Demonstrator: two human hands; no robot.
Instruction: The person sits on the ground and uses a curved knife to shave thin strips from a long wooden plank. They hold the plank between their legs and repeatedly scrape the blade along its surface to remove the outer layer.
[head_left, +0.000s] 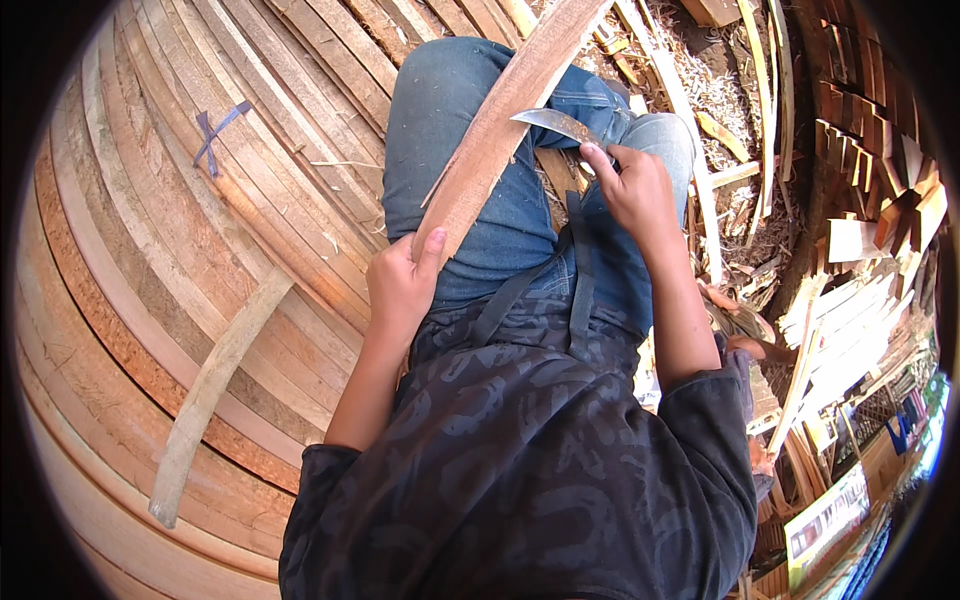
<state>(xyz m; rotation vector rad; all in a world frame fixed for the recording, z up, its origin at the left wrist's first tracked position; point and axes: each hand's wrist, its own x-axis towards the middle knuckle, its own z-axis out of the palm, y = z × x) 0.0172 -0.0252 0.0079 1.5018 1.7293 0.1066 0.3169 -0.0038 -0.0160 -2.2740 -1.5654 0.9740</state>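
Plank (497,132), brown, splintering lower down, upper centre; left hand (404,280) clasps it, right hand (638,196) closed round curved knife (556,123); boards (140,200) left, shavings (712,68) upper right.

Your shirt (540,470) is black with grey curved markings, and your jeans (440,150) are faded blue. Your board (492,145) is pinkish brown, your blade (560,123) silvery grey; the stick (213,385) is greyish tan, the tie (210,137) bluish purple.

Open room separates left grip (402,282) and right grip (636,190), but the plank (492,145) bars passage leftward.
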